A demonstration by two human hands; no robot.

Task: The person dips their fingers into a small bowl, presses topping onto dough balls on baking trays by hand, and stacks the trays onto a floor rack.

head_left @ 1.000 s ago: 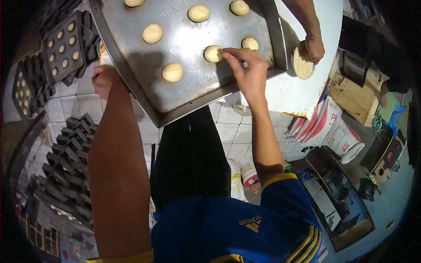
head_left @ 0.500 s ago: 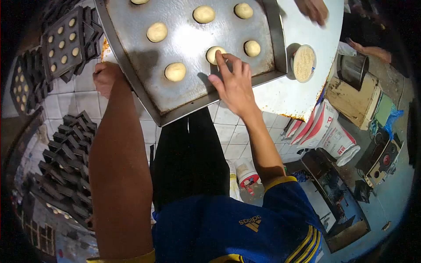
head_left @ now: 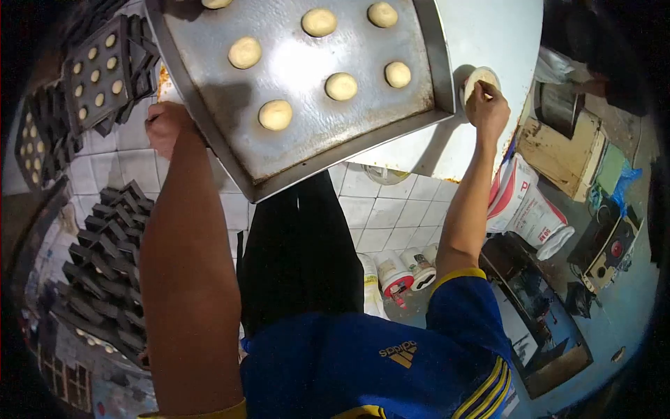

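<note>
A large metal baking tray [head_left: 307, 170] is tilted in front of me, with several round, pale dough balls [head_left: 341, 86] spaced across it. My left hand [head_left: 167, 129] is closed beside the tray's left edge, its forearm against the tray's side; what its fingers hold, if anything, is hidden. Over on the right, my right hand [head_left: 490, 108] has its fingertips pressed together in a small bowl [head_left: 486, 71] of pale crumbs or grains. The hand covers much of the bowl, so I cannot make out what is between the fingers.
The bowl stands on a white table [head_left: 513, 42] with rusty edges. Stacked dark trays [head_left: 101, 77] with dough balls are at the left, and more stacked trays [head_left: 105, 258] stand below them. White-and-red sacks [head_left: 534, 216] and tubs [head_left: 396, 276] are on the floor.
My right hand has left a dough ball on the tray and moved right to the bowl. Another person's hand at the top right is gone from view. My left hand stays beside the tray.
</note>
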